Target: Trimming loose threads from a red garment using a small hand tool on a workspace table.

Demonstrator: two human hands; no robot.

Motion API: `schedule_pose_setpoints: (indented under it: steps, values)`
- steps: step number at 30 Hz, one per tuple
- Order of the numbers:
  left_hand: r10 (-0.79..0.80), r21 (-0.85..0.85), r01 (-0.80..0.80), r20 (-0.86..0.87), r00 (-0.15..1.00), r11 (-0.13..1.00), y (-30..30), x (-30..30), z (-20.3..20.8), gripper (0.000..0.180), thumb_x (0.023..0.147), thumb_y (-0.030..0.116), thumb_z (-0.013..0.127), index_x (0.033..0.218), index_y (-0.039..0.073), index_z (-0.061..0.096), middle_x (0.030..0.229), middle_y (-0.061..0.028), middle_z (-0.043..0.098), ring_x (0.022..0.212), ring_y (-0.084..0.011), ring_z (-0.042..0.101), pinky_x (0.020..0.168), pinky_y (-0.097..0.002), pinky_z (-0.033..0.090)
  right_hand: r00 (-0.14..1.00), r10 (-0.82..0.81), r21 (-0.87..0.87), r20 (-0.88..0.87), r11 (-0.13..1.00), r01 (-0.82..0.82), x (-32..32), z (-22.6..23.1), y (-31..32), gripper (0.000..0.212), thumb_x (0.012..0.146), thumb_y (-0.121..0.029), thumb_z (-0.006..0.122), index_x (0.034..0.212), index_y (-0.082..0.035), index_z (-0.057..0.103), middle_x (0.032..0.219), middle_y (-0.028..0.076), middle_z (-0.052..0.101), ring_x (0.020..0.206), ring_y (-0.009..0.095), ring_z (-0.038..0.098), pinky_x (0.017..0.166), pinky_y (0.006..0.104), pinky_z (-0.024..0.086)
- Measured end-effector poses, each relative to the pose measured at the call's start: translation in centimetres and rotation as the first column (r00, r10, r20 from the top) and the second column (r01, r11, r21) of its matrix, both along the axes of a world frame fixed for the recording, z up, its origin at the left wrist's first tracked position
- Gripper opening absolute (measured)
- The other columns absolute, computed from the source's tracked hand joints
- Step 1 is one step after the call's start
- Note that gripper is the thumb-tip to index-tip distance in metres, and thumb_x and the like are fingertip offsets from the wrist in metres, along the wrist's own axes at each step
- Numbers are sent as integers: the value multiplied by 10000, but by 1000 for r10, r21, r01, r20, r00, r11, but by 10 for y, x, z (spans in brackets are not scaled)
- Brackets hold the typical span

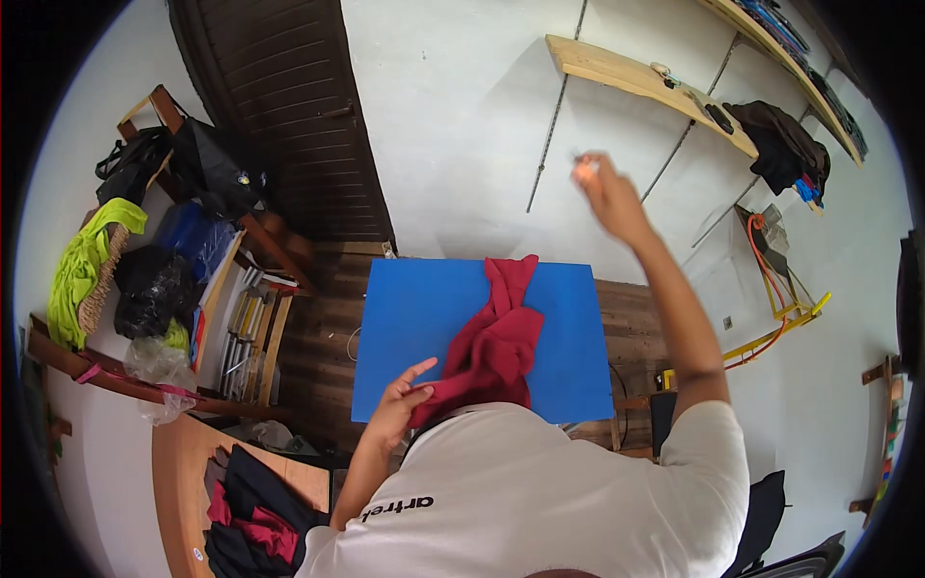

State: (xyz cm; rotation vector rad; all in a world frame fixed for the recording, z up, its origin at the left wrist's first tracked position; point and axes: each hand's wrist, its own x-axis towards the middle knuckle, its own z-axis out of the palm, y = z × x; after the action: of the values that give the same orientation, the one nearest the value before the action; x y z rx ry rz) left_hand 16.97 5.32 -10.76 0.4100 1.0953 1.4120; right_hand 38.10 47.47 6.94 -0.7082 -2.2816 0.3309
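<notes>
A dark red piece of cloth [491, 345] lies bunched and twisted across the blue tabletop [409, 308], from its far edge to my body. My left hand [393, 407] is at the cloth's near left end, gripping its edge by the thumb, with the index finger stretched out above it. High up to the right, well apart from the cloth, my right hand [609, 200] is raised with its fingers pinched together. It is smeared by motion; something small and dark may show at the fingertips, too blurred to name.
Wooden shelves [655, 89] are fixed to the wall at right, with dark clothing [785, 149] hanging at one end. A rack [265, 241] with bags and a yellow-green cloth [87, 270] stands at left. Black and red fabric [255, 525] lies on a wooden surface [183, 462] at lower left.
</notes>
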Motion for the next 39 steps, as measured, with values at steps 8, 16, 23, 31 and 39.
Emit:
schedule_pose_setpoints:
  steps: [8, 16, 23, 31, 39]
  values:
    - [152, -35, -157, -98, 983, 987, 0, 18, -10, 544, 959, -93, 639, 1479, 54, 573, 1090, -124, 765, 974, -126, 710, 896, -236, 540, 865, -500, 235, -48, 836, 497, -43, 86, 201, 379, 1020, -436, 624, 1314, -200, 668, 1283, 162, 676, 1202, 427, 627, 974, 513, 535]
    - [288, -153, -277, 51, 956, 949, 2, 6, -24, 501, 962, -68, 669, 1444, 49, 603, 1093, -131, 775, 949, -149, 738, 871, -271, 587, 869, -431, 145, 244, 902, 406, -72, 82, 312, 424, 1073, -489, 478, 1409, -303, 656, 1556, 98, 537, 1414, 442, 491, 1254, 531, 304]
    - [240, -148, -234, 28, 970, 961, 27, -6, -19, 453, 969, -39, 690, 1409, 54, 634, 1108, -113, 771, 948, -119, 728, 882, -253, 576, 870, -446, 107, 210, 895, 432, -65, 69, 301, 578, 1091, -607, 288, 1624, -410, 388, 1778, 79, 155, 1633, 391, 77, 1192, 768, 153]
    - [145, -135, -162, -127, 981, 978, 41, -12, -4, 386, 980, 22, 721, 1361, 60, 668, 1120, -103, 763, 1001, -116, 708, 919, -247, 549, 986, 128, 149, -104, 983, -112, -84, -10, 86, 576, 1059, -381, 623, 1559, -127, 490, 1661, 175, 411, 1566, 397, 316, 1242, 560, 297]
    - [75, 10, -74, -166, 983, 997, 66, -23, 27, 289, 971, 14, 724, 1256, 50, 690, 1042, -72, 762, 965, -104, 711, 902, -244, 551, 479, 867, -766, -139, 212, -606, -90, -169, -157, 382, 1060, -270, 662, 1353, -25, 660, 1444, 183, 648, 1438, 351, 527, 1230, 446, 365]
